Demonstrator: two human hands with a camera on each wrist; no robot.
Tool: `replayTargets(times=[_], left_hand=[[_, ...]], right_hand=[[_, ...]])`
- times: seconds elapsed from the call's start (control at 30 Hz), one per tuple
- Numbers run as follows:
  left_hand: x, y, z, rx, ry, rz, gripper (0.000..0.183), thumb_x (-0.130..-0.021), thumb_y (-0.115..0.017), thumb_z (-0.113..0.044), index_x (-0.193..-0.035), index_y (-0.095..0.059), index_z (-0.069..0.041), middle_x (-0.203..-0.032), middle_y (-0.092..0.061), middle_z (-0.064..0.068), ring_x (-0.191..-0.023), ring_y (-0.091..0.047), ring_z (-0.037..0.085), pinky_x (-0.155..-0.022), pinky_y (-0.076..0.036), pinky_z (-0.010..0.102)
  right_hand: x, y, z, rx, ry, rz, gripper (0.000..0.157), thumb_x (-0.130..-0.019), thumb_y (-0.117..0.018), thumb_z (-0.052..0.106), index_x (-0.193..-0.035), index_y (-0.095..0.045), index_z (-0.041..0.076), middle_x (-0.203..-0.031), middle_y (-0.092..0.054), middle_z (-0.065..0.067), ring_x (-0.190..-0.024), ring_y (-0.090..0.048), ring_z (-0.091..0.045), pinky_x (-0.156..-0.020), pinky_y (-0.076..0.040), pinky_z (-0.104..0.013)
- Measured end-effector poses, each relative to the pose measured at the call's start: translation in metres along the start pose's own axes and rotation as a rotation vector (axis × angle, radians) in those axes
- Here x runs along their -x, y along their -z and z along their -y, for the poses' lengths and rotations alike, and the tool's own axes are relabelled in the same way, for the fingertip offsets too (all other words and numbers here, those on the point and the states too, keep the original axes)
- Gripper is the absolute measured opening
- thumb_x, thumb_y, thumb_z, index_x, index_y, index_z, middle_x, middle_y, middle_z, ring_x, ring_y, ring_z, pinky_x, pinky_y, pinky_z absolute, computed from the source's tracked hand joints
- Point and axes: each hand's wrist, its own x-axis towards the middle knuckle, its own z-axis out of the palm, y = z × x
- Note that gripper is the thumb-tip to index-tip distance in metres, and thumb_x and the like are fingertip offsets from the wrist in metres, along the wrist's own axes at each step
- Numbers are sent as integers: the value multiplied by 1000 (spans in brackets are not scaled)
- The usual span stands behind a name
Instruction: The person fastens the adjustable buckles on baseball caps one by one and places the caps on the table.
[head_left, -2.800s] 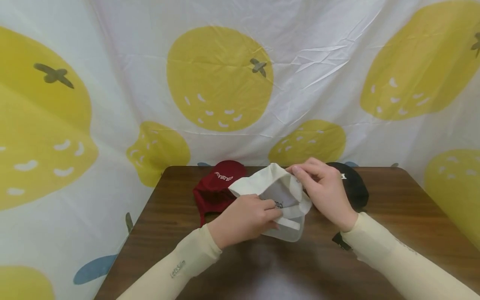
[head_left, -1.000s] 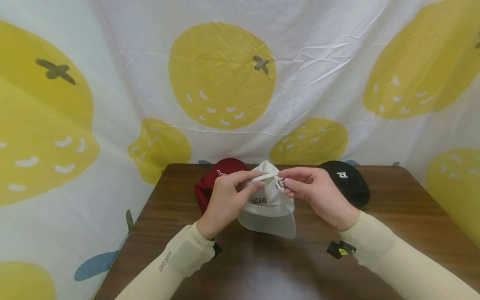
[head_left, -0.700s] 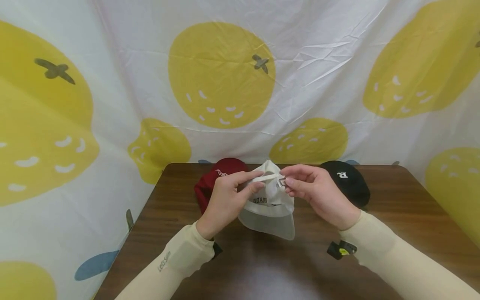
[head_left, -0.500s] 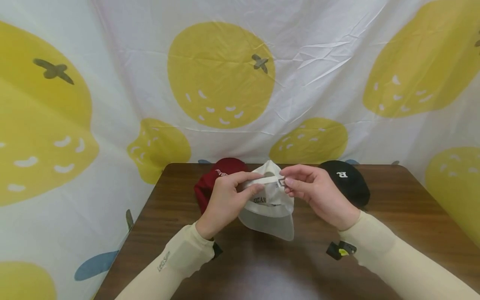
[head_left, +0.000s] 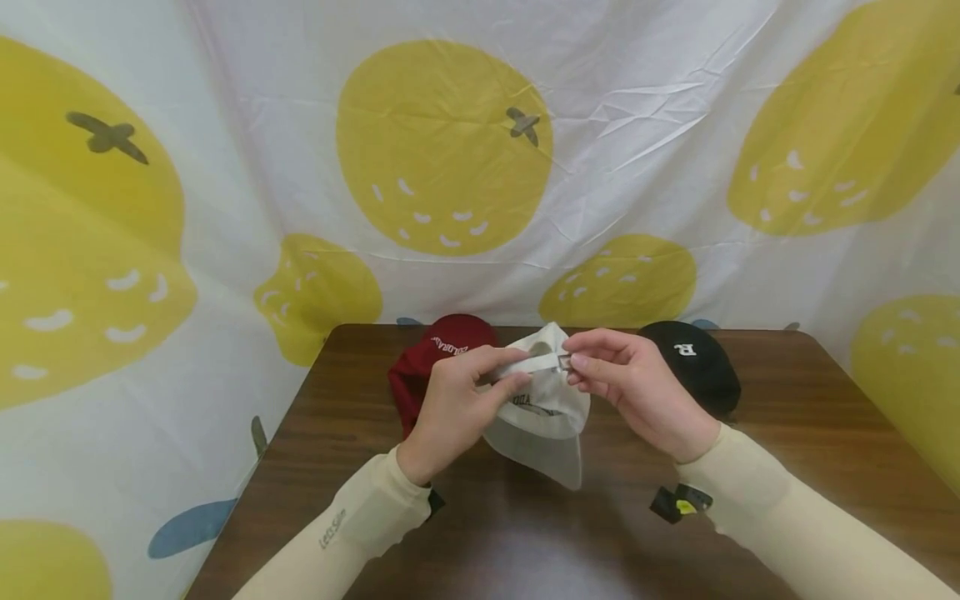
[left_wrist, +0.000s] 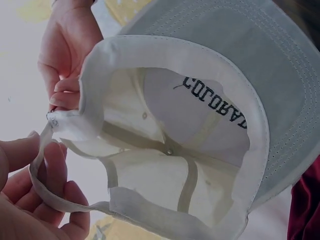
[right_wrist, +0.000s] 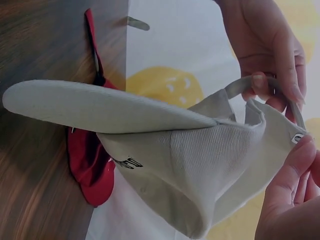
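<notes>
A white baseball cap (head_left: 564, 398) is held up above the table, brim slanting down toward the front, its back strap uppermost. My left hand (head_left: 459, 408) pinches the narrow strap (head_left: 536, 364) between thumb and fingers. At the other end, my right hand (head_left: 637, 387) pinches the cap's back edge beside a small metal buckle (right_wrist: 297, 138). The strap runs in a loop from the cap's edge to that buckle in the left wrist view. Inside the crown (left_wrist: 145, 190), dark lettering shows reversed through a pale panel.
Behind my left hand, a dark red cap (head_left: 461, 333) lies on the brown wooden table (head_left: 337, 383). A black cap (head_left: 693, 371) with a white letter is beyond my right hand. A lemon-print curtain (head_left: 450, 150) hangs around the table's back and sides.
Earlier my hands gripped the cap's opening; since then both have shifted to the strap and buckle. In the last second the strap has turned its flat face up and the brim has tilted slightly.
</notes>
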Motion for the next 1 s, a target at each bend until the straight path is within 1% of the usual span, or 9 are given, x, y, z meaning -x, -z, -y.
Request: replayTargets(times=[0.17,0.33,0.5,0.67,0.87,1.0], left_hand=[[1,-1,0,-14,-44,-16,30,-83,-83,-11,-112,-76,-6,-103,-73,-2,-84,-63,9,-74,-56,25],[2,-1,0,-28,-75,-25,30,-83,-83,-11,-112,-76,-6,-104,-74,-1,-83,-62,8,-73,-56,24],[3,-2,1,-28,-89,-17,31,-83,-83,-11,-113,-76,-6,-104,-74,-1,-86,-63,9,-76,-54,22],[3,-2,1,-31,-101,-9,31,-83,-83,-11,-113,-76,-7,-103,-74,-1,-85,-62,9,-74,-54,21],[1,-2,-1,-42,-129,5,30,-83,-83,-9,-112,-76,-5,-102,-74,0,-84,-62,8,-72,-55,23],[0,-3,-2,-52,-136,13,30,-83,-83,-9,-112,-76,-5,-103,-74,0,-84,-61,7,-72,-55,21]], right_hand=[[0,-2,-1,-6,20,5,23,-96,-68,6,-117,-66,-4,-98,-71,-9,-84,-68,-18,-78,-57,-31],[0,-3,-2,-1,33,-8,21,-96,-68,5,-115,-67,-4,-98,-71,-9,-84,-68,-18,-80,-57,-32],[0,-4,-3,5,32,-12,21,-96,-68,5,-115,-67,-4,-98,-71,-9,-84,-68,-19,-80,-57,-32],[1,-5,-3,12,28,-15,22,-96,-68,6,-115,-66,-5,-98,-71,-9,-83,-68,-19,-79,-57,-32],[1,-5,-1,61,26,-23,24,-96,-69,8,-115,-66,-6,-99,-71,-12,-84,-68,-20,-79,-58,-33],[2,-6,-1,84,28,-4,25,-96,-69,9,-116,-66,-6,-100,-71,-12,-86,-68,-21,-80,-58,-34]])
